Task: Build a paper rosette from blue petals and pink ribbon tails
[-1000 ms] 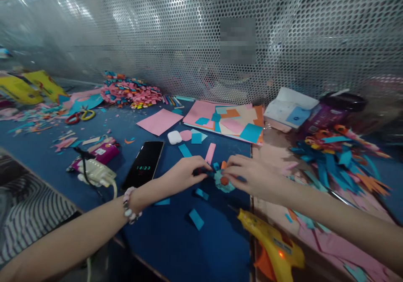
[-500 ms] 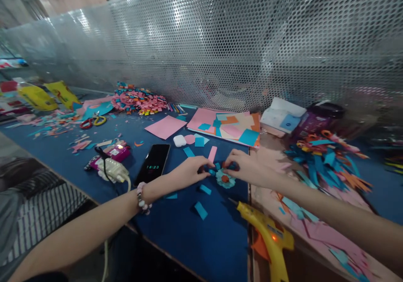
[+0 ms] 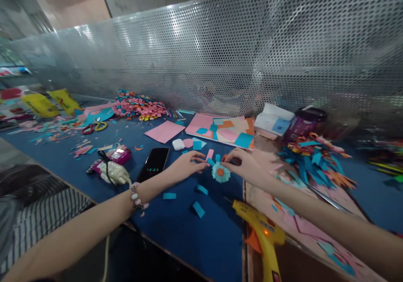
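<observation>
Left hand (image 3: 186, 164): fingers slightly apart. Right hand (image 3: 250, 166): fingers bent, cannot tell whether clamped on anything. Paper flower (image 3: 221, 172), one: pale blue, on blue table (image 3: 214, 236), between both hands. Glue gun (image 3: 260, 225): yellow, near right.

A perforated metal screen (image 3: 189, 59) runs along the back of the blue tabletop (image 3: 176, 236). A dark phone (image 3: 155, 161) with lit digits lies near a small white case (image 3: 178, 144). Left of the phone, a cream-coloured plug (image 3: 118, 173) sits beside a purple object (image 3: 122, 155). Two yellow packets (image 3: 65, 101) are far left; at right, a white-and-blue packet (image 3: 274, 118) adjoins a purple jar (image 3: 300, 126).
</observation>
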`<state>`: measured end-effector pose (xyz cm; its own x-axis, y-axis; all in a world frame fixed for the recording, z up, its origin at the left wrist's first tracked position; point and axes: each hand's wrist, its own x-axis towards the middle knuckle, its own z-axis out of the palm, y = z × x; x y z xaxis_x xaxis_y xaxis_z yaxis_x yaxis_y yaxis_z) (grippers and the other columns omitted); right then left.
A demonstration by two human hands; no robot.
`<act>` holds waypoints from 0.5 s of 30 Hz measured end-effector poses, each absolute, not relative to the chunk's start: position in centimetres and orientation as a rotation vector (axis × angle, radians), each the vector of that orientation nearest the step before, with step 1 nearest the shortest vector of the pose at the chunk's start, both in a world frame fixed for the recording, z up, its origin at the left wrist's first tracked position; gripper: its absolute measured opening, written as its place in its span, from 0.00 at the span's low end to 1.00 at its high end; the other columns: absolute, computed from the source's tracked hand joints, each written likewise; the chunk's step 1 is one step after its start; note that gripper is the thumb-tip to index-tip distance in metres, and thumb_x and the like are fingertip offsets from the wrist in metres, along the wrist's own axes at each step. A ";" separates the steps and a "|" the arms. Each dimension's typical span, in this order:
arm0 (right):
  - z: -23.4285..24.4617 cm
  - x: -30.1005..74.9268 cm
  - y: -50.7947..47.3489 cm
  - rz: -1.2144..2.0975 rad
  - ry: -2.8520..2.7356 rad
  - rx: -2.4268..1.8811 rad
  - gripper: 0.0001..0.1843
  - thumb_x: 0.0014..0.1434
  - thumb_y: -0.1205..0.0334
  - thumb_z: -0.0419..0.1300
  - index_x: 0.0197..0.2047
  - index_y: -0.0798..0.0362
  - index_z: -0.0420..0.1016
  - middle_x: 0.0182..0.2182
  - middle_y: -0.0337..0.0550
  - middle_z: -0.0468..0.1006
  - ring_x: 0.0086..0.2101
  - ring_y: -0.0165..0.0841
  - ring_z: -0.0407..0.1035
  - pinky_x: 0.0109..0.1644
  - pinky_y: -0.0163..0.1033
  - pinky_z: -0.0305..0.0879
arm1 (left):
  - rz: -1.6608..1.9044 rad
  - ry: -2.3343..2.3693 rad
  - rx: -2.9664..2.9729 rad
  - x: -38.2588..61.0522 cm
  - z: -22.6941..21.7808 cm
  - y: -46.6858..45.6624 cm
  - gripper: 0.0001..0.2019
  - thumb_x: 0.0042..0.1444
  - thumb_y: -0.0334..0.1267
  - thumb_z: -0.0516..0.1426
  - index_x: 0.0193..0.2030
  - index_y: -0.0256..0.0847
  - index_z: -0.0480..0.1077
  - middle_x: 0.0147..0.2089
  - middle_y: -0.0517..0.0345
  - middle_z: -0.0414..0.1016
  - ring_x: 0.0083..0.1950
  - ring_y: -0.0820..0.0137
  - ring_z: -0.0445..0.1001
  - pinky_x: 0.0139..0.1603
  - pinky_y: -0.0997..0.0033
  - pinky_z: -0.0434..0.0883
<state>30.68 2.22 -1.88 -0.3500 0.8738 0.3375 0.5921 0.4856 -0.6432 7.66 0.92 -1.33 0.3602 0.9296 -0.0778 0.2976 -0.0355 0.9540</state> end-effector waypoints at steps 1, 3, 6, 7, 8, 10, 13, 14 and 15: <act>-1.5 30.6 2.0 0.534 -2.040 -1.198 0.10 0.54 0.55 0.61 0.28 0.52 0.71 0.31 0.42 0.72 0.29 0.33 0.63 0.34 0.40 0.61 | 0.749 1.125 1.553 7.9 -1.2 0.8 0.20 0.54 0.43 0.60 0.49 0.33 0.66 0.47 0.42 0.75 0.45 0.63 0.77 0.43 0.64 0.74; -0.7 30.5 1.4 0.506 -1.989 -1.185 0.10 0.55 0.55 0.60 0.27 0.51 0.71 0.30 0.42 0.71 0.30 0.33 0.63 0.34 0.40 0.61 | 0.749 1.088 1.530 8.4 -0.9 0.4 0.18 0.55 0.45 0.60 0.47 0.34 0.67 0.46 0.44 0.75 0.46 0.63 0.76 0.44 0.65 0.74; 0.5 30.2 0.4 0.475 -1.926 -1.174 0.10 0.56 0.55 0.60 0.27 0.51 0.71 0.31 0.43 0.70 0.30 0.33 0.62 0.32 0.40 0.60 | 0.763 1.035 1.518 9.2 -0.4 -0.1 0.19 0.51 0.45 0.62 0.45 0.36 0.68 0.43 0.48 0.75 0.44 0.64 0.76 0.43 0.65 0.73; 0.8 30.1 0.1 0.466 -1.906 -1.174 0.11 0.57 0.55 0.59 0.27 0.52 0.71 0.31 0.43 0.70 0.29 0.33 0.62 0.32 0.40 0.60 | 0.771 1.021 1.521 9.5 -0.2 -0.2 0.19 0.50 0.45 0.63 0.44 0.36 0.69 0.42 0.49 0.75 0.43 0.64 0.76 0.42 0.66 0.73; 1.0 30.1 -0.2 0.459 -1.890 -1.175 0.11 0.57 0.54 0.59 0.28 0.52 0.71 0.31 0.43 0.70 0.29 0.33 0.62 0.32 0.40 0.60 | 0.780 1.011 1.528 9.7 -0.1 -0.3 0.18 0.49 0.45 0.63 0.42 0.36 0.69 0.40 0.51 0.75 0.41 0.65 0.75 0.41 0.66 0.73; 1.1 30.0 -0.8 0.447 -1.875 -1.173 0.11 0.57 0.54 0.59 0.28 0.52 0.71 0.31 0.43 0.70 0.28 0.32 0.62 0.32 0.40 0.60 | 0.801 1.010 1.563 10.1 -0.1 -0.3 0.16 0.50 0.45 0.62 0.39 0.35 0.69 0.38 0.52 0.75 0.38 0.67 0.75 0.39 0.67 0.73; 1.0 30.2 -1.2 0.431 -1.867 -1.164 0.11 0.59 0.54 0.58 0.29 0.52 0.70 0.31 0.43 0.71 0.29 0.33 0.63 0.31 0.39 0.61 | 0.838 1.057 1.667 10.3 -0.1 0.0 0.14 0.52 0.44 0.60 0.37 0.34 0.69 0.36 0.53 0.74 0.34 0.70 0.74 0.38 0.68 0.72; 1.0 30.4 -1.3 0.422 -1.857 -1.163 0.11 0.61 0.55 0.56 0.32 0.52 0.70 0.31 0.43 0.72 0.29 0.33 0.64 0.31 0.39 0.61 | 0.849 1.078 1.707 10.3 -0.1 0.1 0.13 0.53 0.44 0.59 0.37 0.34 0.68 0.35 0.54 0.74 0.33 0.71 0.74 0.37 0.68 0.72; 1.0 30.6 -1.2 0.409 -1.845 -1.161 0.11 0.63 0.55 0.53 0.35 0.52 0.70 0.32 0.43 0.72 0.29 0.33 0.64 0.31 0.39 0.62 | 0.861 1.097 1.746 10.2 -0.1 0.2 0.13 0.53 0.43 0.58 0.37 0.34 0.68 0.34 0.54 0.74 0.32 0.71 0.73 0.37 0.68 0.71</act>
<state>30.57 -1.20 1.04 -0.1635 0.8451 0.5090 0.5508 0.5062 -0.6636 10.16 0.22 -0.09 0.3707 0.9234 0.0998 0.3165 -0.2266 0.9211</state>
